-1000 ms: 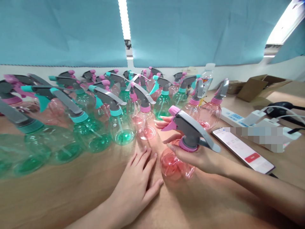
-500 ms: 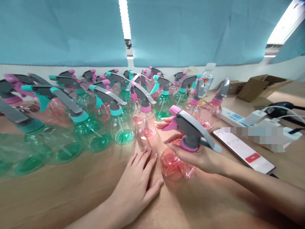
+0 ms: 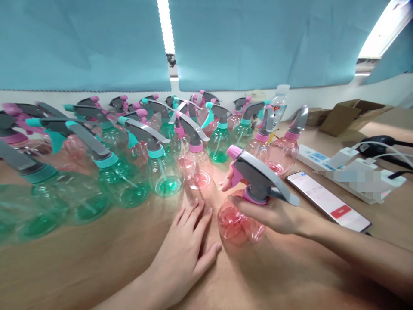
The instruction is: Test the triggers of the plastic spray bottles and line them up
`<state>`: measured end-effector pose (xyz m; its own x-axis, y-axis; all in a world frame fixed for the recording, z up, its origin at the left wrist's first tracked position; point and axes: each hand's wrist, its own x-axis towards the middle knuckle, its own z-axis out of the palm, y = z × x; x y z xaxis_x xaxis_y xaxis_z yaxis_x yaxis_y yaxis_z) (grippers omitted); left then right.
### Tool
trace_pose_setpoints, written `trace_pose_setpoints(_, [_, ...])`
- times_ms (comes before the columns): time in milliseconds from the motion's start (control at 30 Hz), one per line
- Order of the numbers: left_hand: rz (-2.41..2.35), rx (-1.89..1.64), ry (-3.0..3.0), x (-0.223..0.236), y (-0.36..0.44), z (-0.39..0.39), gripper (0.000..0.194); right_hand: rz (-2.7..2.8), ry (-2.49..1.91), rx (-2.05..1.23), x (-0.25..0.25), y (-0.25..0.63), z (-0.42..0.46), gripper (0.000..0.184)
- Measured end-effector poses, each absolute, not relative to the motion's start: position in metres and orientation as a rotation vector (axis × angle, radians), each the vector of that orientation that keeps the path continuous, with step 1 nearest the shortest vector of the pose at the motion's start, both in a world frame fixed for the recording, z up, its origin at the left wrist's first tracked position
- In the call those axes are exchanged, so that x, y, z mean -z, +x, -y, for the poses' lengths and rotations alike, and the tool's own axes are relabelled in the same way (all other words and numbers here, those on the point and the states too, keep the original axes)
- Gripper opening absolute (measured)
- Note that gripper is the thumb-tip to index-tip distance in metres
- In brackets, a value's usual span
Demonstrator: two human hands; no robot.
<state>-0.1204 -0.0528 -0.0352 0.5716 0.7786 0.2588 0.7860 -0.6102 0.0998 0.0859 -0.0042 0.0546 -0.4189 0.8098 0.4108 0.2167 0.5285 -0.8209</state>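
Note:
My right hand (image 3: 274,213) is wrapped round the neck of a pink spray bottle (image 3: 237,224) with a grey trigger head and pink nozzle (image 3: 258,174); its fingers curl over the pink trigger in front. The bottle stands on the wooden table (image 3: 97,258) in front of me. My left hand (image 3: 183,254) lies flat on the table just left of the bottle, fingers stretched out, holding nothing.
Several green and pink spray bottles (image 3: 161,172) crowd the table from the left to the middle back. A phone (image 3: 325,206) lies to the right of my hand, with a white power strip (image 3: 348,174), cables and cardboard boxes (image 3: 351,114) beyond. Blue curtains hang behind.
My right hand's fingers, stretched out past the trigger before, have curled in onto it. The left hand has not moved.

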Motion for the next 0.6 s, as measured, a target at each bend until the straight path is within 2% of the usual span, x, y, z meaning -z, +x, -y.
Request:
trace_pose_setpoints(100, [1.382, 0.379, -2.782, 0.030, -0.119, 0.053, 0.057, 1.959, -0.807, -0.834, -0.056, 0.087, 0.004, 0.013])
trace_pose_setpoints(267, [1.387, 0.366, -2.781, 0.025, -0.119, 0.054, 0.057, 2.014, -0.841, -0.900, -0.055, 0.089, 0.002, 0.016])
trace_pose_setpoints(467, [1.402, 0.372, -2.777, 0.025, -0.119, 0.053, 0.055, 1.922, -0.849, -0.892, -0.047, 0.087, -0.003, 0.049])
trace_pose_setpoints(600, [1.411, 0.370, -2.788, 0.025, -0.119, 0.053, 0.056, 1.867, -0.907, -0.847, -0.042, 0.085, -0.001, 0.061])
